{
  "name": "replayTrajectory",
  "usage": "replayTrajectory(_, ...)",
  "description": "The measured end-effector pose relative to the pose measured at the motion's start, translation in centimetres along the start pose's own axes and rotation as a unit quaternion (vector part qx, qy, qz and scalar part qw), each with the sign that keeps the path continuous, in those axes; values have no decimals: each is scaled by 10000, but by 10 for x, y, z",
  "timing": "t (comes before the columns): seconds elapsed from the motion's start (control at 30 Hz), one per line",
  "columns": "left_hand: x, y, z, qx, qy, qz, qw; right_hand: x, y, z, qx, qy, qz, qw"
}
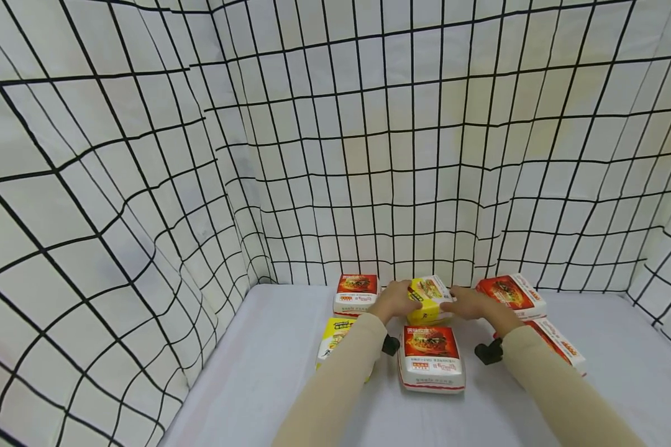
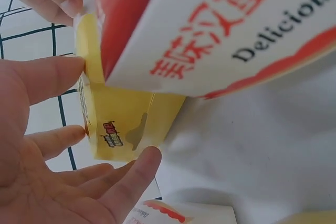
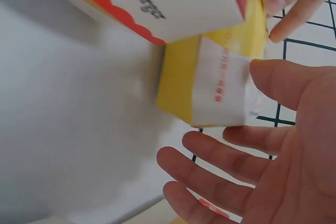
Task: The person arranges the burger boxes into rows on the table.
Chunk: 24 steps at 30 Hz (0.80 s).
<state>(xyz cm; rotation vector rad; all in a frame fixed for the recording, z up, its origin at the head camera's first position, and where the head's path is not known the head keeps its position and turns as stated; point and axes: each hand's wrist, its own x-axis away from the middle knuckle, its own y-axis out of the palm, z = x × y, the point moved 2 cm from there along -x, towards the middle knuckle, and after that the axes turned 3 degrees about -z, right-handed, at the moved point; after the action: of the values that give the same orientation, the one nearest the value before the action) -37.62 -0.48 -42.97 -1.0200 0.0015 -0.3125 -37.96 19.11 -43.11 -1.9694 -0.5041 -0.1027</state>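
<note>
A yellow-and-white hamburger box (image 1: pixel 427 299) is between my two hands, behind a red-and-white hamburger box (image 1: pixel 432 360) in the head view. My left hand (image 1: pixel 394 300) touches its left side with thumb and finger tips; the other fingers are spread in the left wrist view. On the opposite side, my right hand (image 1: pixel 472 302) has its thumb at the box edge and its fingers extended along the end. The red-and-white box partly covers the yellow box (image 3: pixel 220 85) in both wrist views. Whether the yellow box touches the table cannot be told.
To the left are a red hamburger box (image 1: pixel 356 293) and a yellow one (image 1: pixel 334 335), partly behind my left sleeve. Two red boxes lie at right, one farther back (image 1: pixel 513 294), the other (image 1: pixel 559 343) beside my right forearm. Black-lined white netting (image 1: pixel 363 155) surrounds the white table (image 1: pixel 246 372).
</note>
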Motion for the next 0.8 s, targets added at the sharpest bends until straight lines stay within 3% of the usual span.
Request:
replayTrajectory(0.4,6,-3,-5,166,-129,60,9998,-8,-3,3,-145,-371,340,9986)
replayTrajectory(0.8,9,-1,1,-365,-39,71,9993,-8,3,5,-391,-368,118,9985)
